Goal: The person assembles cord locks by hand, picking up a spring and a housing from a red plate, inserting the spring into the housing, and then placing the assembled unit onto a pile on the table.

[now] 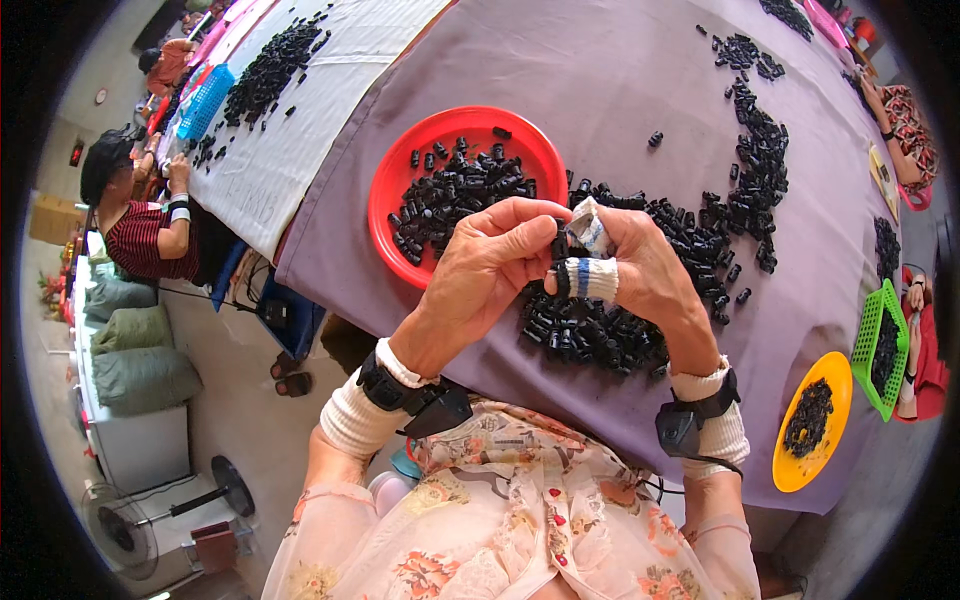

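Note:
My left hand (pixel 478 262) is closed, thumb and forefinger pinching a small black cylindrical part (pixel 560 240). Facing it, my right hand (pixel 650 262) is closed around the other side of that part. White cloth wraps with blue stripes (pixel 592 280) cover the thumb and a finger of my right hand. Fingers partly hide the part. Beyond my left hand a red round tray (pixel 384 215) holds many similar black parts. A large heap of black parts (pixel 590 335) lies under and beside my right hand, trailing off to the far right.
A purple cloth (pixel 560 60) covers the table. At right sit a yellow plate (pixel 840 440) with small black bits and a green basket (pixel 868 335). A white-covered table (pixel 330 100) at left bears a black pile and a blue basket (pixel 206 102). Other people work along both sides.

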